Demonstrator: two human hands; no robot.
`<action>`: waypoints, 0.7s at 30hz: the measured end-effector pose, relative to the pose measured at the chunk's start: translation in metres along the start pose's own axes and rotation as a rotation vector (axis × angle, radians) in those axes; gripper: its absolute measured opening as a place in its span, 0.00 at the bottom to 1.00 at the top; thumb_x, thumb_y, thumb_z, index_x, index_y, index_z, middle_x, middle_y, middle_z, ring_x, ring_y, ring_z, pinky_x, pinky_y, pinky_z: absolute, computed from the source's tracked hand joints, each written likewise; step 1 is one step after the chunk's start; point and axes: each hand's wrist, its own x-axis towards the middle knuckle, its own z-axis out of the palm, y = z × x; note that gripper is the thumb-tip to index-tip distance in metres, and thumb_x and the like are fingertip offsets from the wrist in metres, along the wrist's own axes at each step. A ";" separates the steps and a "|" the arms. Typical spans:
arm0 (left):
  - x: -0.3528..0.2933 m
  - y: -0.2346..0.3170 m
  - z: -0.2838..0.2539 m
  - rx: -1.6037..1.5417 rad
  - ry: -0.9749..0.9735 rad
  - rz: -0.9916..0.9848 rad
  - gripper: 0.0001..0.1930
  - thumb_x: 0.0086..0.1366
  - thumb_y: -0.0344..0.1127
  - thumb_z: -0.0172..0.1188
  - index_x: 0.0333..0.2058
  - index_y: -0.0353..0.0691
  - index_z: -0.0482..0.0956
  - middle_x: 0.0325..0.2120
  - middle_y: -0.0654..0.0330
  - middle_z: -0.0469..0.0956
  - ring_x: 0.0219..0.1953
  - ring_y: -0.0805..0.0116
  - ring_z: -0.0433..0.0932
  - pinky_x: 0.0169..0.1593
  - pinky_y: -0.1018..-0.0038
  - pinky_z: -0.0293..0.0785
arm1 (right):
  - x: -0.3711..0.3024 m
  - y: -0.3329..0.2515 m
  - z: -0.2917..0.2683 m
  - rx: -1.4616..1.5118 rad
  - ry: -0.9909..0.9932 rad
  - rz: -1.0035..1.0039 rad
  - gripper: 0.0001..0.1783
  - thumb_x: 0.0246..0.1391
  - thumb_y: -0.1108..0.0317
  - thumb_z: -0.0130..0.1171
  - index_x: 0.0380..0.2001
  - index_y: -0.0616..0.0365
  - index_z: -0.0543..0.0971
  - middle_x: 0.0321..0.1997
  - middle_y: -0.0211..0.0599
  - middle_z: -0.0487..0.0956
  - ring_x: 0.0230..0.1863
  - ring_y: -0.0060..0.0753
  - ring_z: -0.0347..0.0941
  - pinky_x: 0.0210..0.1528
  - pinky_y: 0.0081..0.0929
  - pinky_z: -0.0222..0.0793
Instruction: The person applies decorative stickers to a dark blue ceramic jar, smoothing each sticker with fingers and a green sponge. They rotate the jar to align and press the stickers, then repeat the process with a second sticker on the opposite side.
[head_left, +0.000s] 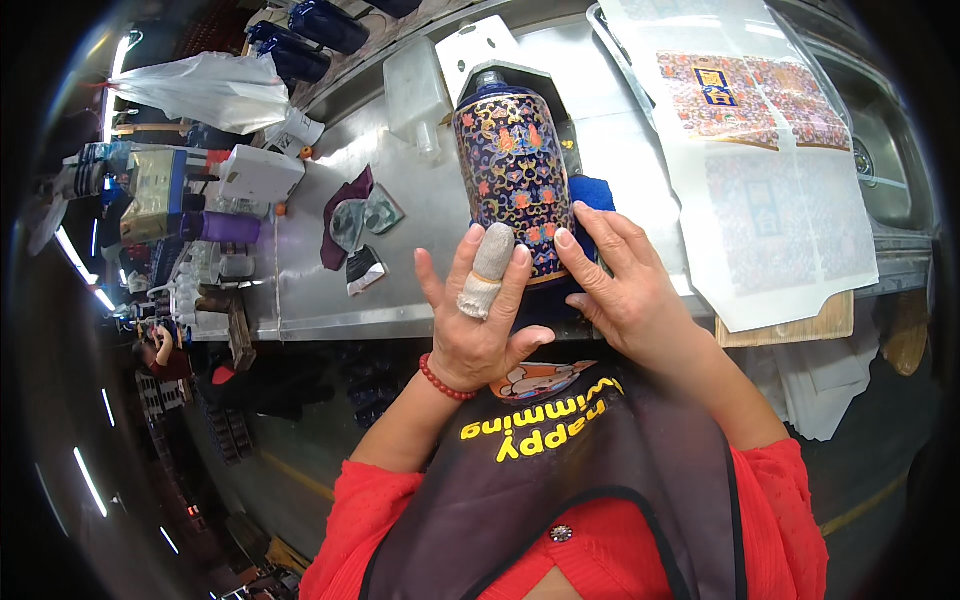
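Note:
A dark blue bottle point(512, 165) with a colourful floral pattern lies on its side, its neck pointing away from me. Behind it stands a grey-white angled support point(545, 88), and blue cloth point(592, 192) shows beside and under it. My left hand point(478, 310) rests at the bottle's near left side, fingers spread, with a grey cloth cover banded on one finger. On the near right side, my right hand point(625, 275) touches the bottle with its fingertips, fingers stretched out. Neither hand is wrapped round the bottle.
Printed transfer sheets point(760, 200) lie on a wooden board point(800, 322) at the right, near a metal sink point(890, 150). Small cloth scraps point(350, 220) sit on the metal table point(400, 300) at the left. A clear plastic container point(412, 90) and more blue bottles point(325, 25) are farther back.

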 end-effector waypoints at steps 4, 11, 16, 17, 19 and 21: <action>0.001 0.000 -0.002 0.011 -0.007 0.027 0.40 0.72 0.66 0.45 0.63 0.32 0.73 0.61 0.42 0.73 0.68 0.39 0.65 0.75 0.44 0.28 | -0.002 0.002 0.003 -0.031 0.009 -0.013 0.41 0.47 0.70 0.70 0.68 0.50 0.71 0.67 0.55 0.68 0.63 0.57 0.66 0.61 0.46 0.68; -0.003 0.003 0.004 -0.031 0.013 -0.033 0.40 0.72 0.68 0.43 0.64 0.36 0.73 0.63 0.46 0.73 0.69 0.44 0.64 0.74 0.40 0.27 | 0.001 -0.001 0.000 -0.045 0.034 -0.026 0.41 0.46 0.70 0.71 0.67 0.49 0.72 0.66 0.54 0.69 0.62 0.55 0.68 0.60 0.45 0.69; -0.006 0.008 0.008 -0.010 0.008 -0.005 0.39 0.71 0.68 0.44 0.65 0.39 0.72 0.65 0.44 0.70 0.70 0.43 0.62 0.73 0.38 0.26 | -0.011 0.010 0.013 -0.062 -0.005 -0.006 0.40 0.46 0.70 0.70 0.66 0.48 0.72 0.66 0.54 0.70 0.63 0.55 0.67 0.60 0.45 0.69; -0.006 0.009 0.009 -0.006 0.004 -0.010 0.39 0.72 0.67 0.44 0.65 0.40 0.72 0.65 0.44 0.69 0.70 0.43 0.62 0.73 0.38 0.27 | -0.014 0.012 0.015 -0.032 0.039 -0.030 0.40 0.47 0.70 0.70 0.67 0.49 0.72 0.66 0.55 0.70 0.62 0.56 0.68 0.60 0.46 0.70; -0.006 0.011 0.008 0.008 -0.003 -0.014 0.38 0.72 0.67 0.45 0.65 0.40 0.72 0.66 0.44 0.69 0.70 0.42 0.61 0.73 0.38 0.27 | -0.015 0.014 0.013 -0.059 -0.040 -0.014 0.40 0.47 0.72 0.69 0.67 0.52 0.71 0.66 0.56 0.69 0.61 0.58 0.68 0.60 0.47 0.70; -0.005 0.013 0.007 0.027 -0.001 -0.010 0.37 0.73 0.65 0.45 0.65 0.41 0.73 0.66 0.45 0.69 0.70 0.42 0.61 0.73 0.38 0.28 | -0.006 0.014 0.002 0.001 0.094 -0.094 0.37 0.47 0.74 0.68 0.64 0.56 0.72 0.62 0.56 0.73 0.57 0.58 0.72 0.58 0.47 0.71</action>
